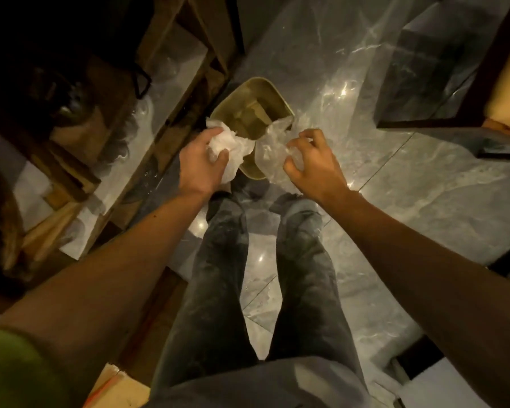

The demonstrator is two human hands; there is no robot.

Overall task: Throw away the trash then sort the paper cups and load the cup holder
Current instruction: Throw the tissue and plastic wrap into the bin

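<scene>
A tan open trash bin stands on the floor in front of my feet. My left hand grips a crumpled white paper wad over the bin's near left rim. My right hand holds a crumpled clear plastic wrapper with curled fingers over the bin's near right rim. Inside the bin I see a pale brown shape, too dim to name. No paper cups or cup holder are in view.
A dark wooden shelf unit runs along the left of the bin. A dark-framed piece of furniture stands at the right. The floor is glossy grey marble tile. My legs in dark jeans stand just behind the bin.
</scene>
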